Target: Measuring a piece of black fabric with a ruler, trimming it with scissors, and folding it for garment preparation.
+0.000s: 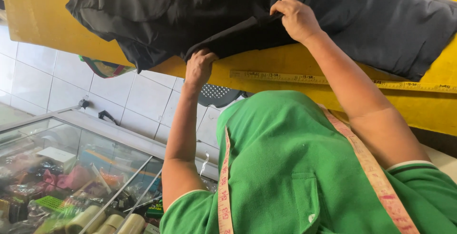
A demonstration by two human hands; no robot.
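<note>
Black cloth (pixel 266 15): lying in folds across the yellow surface (pixel 38 19), filling the picture from ten o'clock to two o'clock, with one corner hanging over the near edge at about nine o'clock.
Left hand (pixel 200 67): I am curling its fingers shut around the cloth's lower hem, right at the edge of the surface, near the picture's centre.
Right hand (pixel 296 19): I am pinching a fold of the same cloth between thumb and fingers, up at one o'clock from the left hand; the two hands are sitting near each other, apart.
Wooden ruler (pixel 342 80): lying flat along the surface just below the cloth, running out toward three o'clock under my right forearm.
Measuring tape (pixel 376 177): hanging round my neck over the green shirt (pixel 285 167), one end down each side.
Glass display case (pixel 71 177): standing at seven o'clock, holding mixed small goods.
Tiled floor (pixel 38 81): showing at nine o'clock.
</note>
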